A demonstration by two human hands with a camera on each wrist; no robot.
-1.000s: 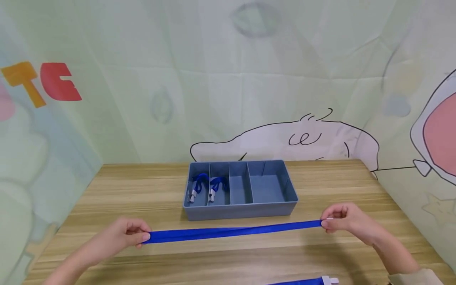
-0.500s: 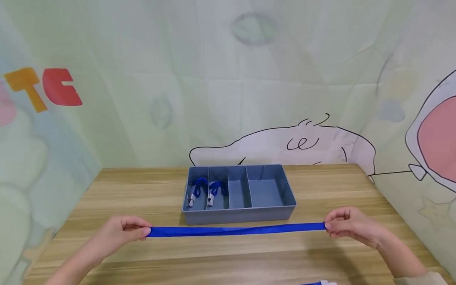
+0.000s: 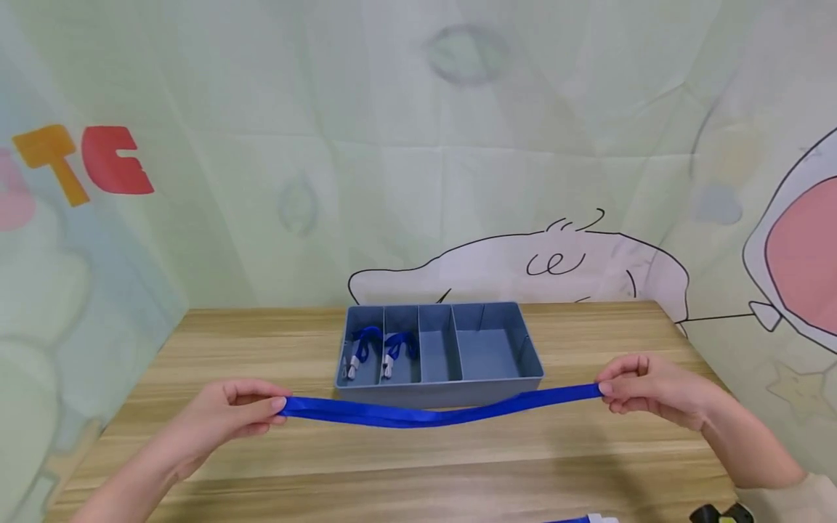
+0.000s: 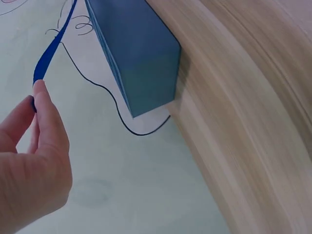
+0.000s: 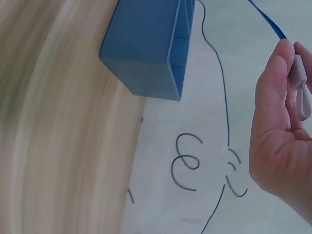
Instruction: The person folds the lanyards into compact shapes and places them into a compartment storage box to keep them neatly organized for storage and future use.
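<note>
Blue lanyard (image 3: 405,419) held aloft toward six o'clock, sagging slightly, pinched between thumb and fingers by the left hand (image 3: 225,412) toward eight o'clock and likewise by the right hand (image 3: 660,388) toward four, with white clip (image 5: 298,75) beside the right palm. Just beyond, on wood-grain table (image 3: 418,468), grey-blue divided box (image 3: 418,394), with folded lanyards (image 3: 362,351) in both compartments nearest its nine o'clock end. Farthest, printed backdrop (image 3: 556,109), with pink balloon (image 3: 807,258) at three o'clock.

strap (image 3: 408,418) between left hand (image 3: 229,415) and right hand (image 3: 657,390): satiny cloth. box (image 3: 431,394) beyond hands: smooth matt plastic. table (image 3: 327,468) beneath: wood-grained. backdrop (image 3: 392,196) farthest: creased cloth.
</note>
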